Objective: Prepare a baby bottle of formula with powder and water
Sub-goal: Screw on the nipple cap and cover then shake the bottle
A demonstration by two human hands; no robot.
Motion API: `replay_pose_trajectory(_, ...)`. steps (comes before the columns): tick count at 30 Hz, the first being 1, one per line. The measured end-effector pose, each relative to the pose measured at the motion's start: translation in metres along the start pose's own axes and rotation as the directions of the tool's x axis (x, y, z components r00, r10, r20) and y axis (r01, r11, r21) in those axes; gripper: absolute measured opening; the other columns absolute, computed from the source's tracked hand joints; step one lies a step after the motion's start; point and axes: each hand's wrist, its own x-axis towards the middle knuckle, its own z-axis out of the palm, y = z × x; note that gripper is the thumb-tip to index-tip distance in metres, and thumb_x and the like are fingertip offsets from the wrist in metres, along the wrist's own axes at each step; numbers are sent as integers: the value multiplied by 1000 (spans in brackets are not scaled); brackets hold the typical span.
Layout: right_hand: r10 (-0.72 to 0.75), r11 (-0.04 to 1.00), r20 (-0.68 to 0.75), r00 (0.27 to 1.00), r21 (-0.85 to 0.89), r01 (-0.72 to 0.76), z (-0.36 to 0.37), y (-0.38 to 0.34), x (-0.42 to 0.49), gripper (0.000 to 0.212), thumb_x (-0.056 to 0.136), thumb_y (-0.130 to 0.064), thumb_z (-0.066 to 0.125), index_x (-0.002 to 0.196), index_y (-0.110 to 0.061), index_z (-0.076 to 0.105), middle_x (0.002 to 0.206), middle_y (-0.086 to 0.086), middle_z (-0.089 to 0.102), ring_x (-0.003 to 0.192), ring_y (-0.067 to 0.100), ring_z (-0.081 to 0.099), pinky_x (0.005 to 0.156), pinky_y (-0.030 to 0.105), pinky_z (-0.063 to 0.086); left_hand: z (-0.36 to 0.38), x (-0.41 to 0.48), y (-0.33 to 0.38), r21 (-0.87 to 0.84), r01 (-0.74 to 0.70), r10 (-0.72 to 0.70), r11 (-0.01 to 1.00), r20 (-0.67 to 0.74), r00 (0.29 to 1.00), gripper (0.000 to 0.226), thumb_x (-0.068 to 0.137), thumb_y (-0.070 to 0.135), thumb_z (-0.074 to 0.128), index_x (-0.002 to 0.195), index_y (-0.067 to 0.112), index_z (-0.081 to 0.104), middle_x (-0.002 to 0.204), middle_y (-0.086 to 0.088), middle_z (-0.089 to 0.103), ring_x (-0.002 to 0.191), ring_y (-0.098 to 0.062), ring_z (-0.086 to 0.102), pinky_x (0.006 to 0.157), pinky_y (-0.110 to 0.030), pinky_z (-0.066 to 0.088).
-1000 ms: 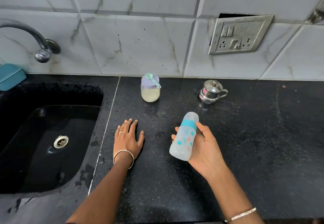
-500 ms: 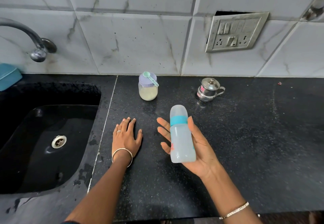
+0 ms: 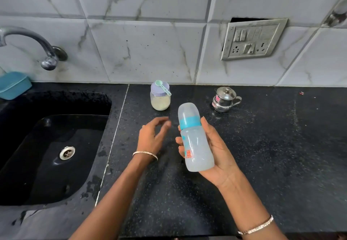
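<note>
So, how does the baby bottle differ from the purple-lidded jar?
The baby bottle is gripped tilted above the counter by the right hand; the jar stands upright on the counter. The bottle is tall and slim; the jar is short and wide. The bottle looks empty; the jar holds pale powder, with a green scoop lying on its lid. Both are translucent and capped.

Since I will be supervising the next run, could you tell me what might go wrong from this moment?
1. The right hand alone holds the baby bottle in the air above the countertop, cap on; twisting the cap off with the left hand could make the bottle slip.
2. The scoop lies loose on the lid of the powder jar, its handle overhanging; opening the jar may knock the scoop onto the countertop.
</note>
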Motion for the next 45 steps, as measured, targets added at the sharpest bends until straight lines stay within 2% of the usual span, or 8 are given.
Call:
replay_pose_trajectory(4, -61, 993, 80, 995, -94, 68, 7, -8, -6, 65, 55, -45, 95, 110, -14, 81, 105, 16, 78, 87, 26, 78, 68, 36, 64, -35, -8, 89, -541, 156, -63, 826, 186, 980, 49, 97, 59, 37, 108, 31, 75, 98, 1, 77, 90, -12, 72, 88, -36, 55)
replay_pose_trajectory(7, -95, 987, 91, 991, -123, 106, 13, -9, -8, 87, 50, -50, 98, 124, -12, 73, 108, 16, 77, 89, 25, 77, 70, 37, 63, -57, -19, 118, -502, 107, 47, 858, 284, 958, 55, 82, 67, 49, 113, 29, 73, 105, 0, 75, 99, -14, 70, 91, -32, 55)
replay_pose_trajectory(11, -113, 984, 116, 987, -121, 127, 20, -15, -14, 56, 64, -49, 86, 109, -16, 82, 104, 14, 78, 88, 24, 78, 71, 35, 63, -67, -26, 138, -487, 104, 72, 867, 328, 942, 45, 87, 44, 71, 119, 13, 69, 109, -3, 74, 99, -12, 70, 82, -23, 54)
replay_pose_trajectory(20, -70, 993, 145, 987, -88, 83, 26, -23, -35, 52, 78, -46, 74, 115, -10, 79, 114, 18, 76, 98, 28, 76, 82, 37, 64, -60, -38, 153, -661, 191, -59, 726, 216, 975, 41, 86, 36, 67, 109, 2, 72, 87, -6, 72, 65, -6, 64, 60, -19, 48)
replay_pose_trajectory(31, 41, 999, 222, 974, -6, -41, 18, -26, -52, 76, 71, -18, 90, 136, 6, 58, 136, 35, 61, 124, 45, 65, 94, 49, 61, -69, -24, 145, -807, 233, -156, 543, 175, 972, 42, 92, 21, 63, 124, -6, 64, 127, -25, 66, 113, -30, 64, 101, -42, 51)
replay_pose_trajectory(34, -23, 980, 174, 984, -189, 57, 20, -25, -49, 50, 72, -14, 87, 118, 0, 74, 127, 29, 69, 118, 42, 69, 90, 46, 62, -72, -17, 139, -802, 256, -161, 540, 200, 967, 38, 97, 18, 58, 127, -4, 63, 129, -24, 66, 116, -31, 64, 103, -41, 50)
replay_pose_trajectory(39, -273, 808, 98, 957, -517, 283, 34, -19, -36, 66, 60, -24, 92, 121, -11, 71, 113, 9, 78, 106, 26, 75, 83, 33, 63, -81, -3, 133, -792, 270, -169, 547, 212, 963, 25, 100, 17, 52, 113, 5, 70, 110, -12, 74, 101, -21, 68, 91, -34, 56)
replay_pose_trajectory(45, -525, 388, 144, 839, -837, 387, 37, -13, -12, 76, 58, -44, 98, 126, -36, 67, 112, -14, 74, 106, 12, 71, 76, 31, 64, -86, 14, 121, -755, 277, -151, 595, 233, 961, 24, 102, 21, 50, 105, 10, 72, 103, -9, 74, 96, -18, 69, 95, -38, 52)
